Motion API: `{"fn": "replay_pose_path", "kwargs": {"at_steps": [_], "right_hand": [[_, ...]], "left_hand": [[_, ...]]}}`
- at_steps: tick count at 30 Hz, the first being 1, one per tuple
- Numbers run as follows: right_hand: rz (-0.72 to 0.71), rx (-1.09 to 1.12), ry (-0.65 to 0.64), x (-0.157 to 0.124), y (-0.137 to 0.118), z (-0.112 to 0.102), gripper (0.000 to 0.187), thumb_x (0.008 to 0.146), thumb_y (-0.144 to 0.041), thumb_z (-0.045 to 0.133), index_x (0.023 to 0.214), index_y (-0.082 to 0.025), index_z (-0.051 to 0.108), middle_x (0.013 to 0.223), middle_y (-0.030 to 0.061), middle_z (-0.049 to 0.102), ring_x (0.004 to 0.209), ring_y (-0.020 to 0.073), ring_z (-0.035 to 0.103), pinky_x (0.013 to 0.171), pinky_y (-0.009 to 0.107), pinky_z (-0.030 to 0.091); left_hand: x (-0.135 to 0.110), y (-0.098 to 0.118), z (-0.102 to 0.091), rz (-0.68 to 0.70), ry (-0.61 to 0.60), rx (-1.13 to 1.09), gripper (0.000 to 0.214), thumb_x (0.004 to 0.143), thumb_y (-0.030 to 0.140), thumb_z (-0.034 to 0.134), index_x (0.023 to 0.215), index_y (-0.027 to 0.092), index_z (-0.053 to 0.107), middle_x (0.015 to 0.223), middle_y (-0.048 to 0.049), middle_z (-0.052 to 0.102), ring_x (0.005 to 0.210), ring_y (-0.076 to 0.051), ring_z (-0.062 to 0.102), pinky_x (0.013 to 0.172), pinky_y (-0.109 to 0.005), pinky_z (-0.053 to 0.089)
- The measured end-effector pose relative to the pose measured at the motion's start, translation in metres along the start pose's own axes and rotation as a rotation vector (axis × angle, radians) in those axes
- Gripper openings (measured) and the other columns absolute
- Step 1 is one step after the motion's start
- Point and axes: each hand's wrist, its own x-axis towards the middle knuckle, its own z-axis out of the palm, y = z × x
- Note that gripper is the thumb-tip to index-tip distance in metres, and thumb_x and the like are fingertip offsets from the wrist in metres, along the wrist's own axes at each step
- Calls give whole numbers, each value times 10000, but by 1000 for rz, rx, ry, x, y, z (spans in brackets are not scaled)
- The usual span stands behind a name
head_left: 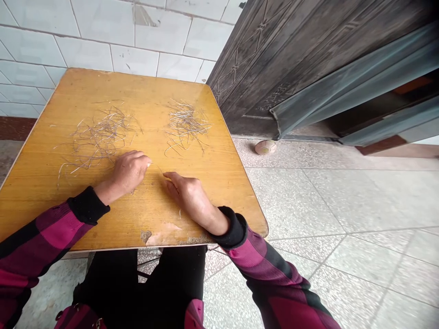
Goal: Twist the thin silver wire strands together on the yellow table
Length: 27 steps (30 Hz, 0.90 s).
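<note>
Two loose heaps of thin silvery-grey wire strands lie on a yellow wooden tabletop [144, 91]. The wider, sparser heap [98, 137] is on the left, and the denser one [185, 125] is on the right. My left hand [128, 172] rests at the lower edge of the left heap, its fingertips closed on what looks like a fine strand. My right hand [187, 194] lies on the wood with its fingers curled, just below the right heap. A short strand [160, 170] shows between the hands, and its far end is hard to follow.
The tabletop's near edge is chipped and peeling [161, 235]. A white tiled wall [133, 36] rises behind the table, and a dark metal door [274, 64] stands at the right. A small round object [265, 147] sits on the speckled tile floor [308, 205].
</note>
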Motion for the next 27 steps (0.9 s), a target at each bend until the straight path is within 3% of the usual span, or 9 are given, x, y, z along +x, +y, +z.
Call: {"fn": "replay_pose_path", "kwargs": {"at_steps": [7,12,19,27], "right_hand": [[-28,112,-68,-6,-9,-4,315,960,-234,425,1132,-98,651,783,88,720,652,158,659,614,244,464],[-29,358,-191,-10,-12,-5,357,961,-246,436,1227,-76,603,629,10,646,479,92,554,582,220,457],[-113,471,-275,-11,-14,-3,339,963,-227,434,1190,-58,620,616,1,614,534,89,554,587,216,443],[81,786,-532,-4,-13,0,403,930,-193,468,1305,-81,565,567,-56,539,369,37,439,380,159,397]], "left_hand": [[2,-5,4,-33,-3,8,242,865,122,473,765,157,691,753,-55,665,716,-180,583,653,-297,420],[2,-7,6,-53,-6,11,237,854,124,477,770,155,697,753,-58,666,721,-185,584,653,-302,417],[2,-10,8,1,-9,36,265,864,146,472,722,167,695,686,-37,634,659,-166,545,611,-293,385],[4,-6,3,108,-99,52,249,872,152,491,737,174,699,727,-37,659,691,-175,559,671,-318,391]]}}
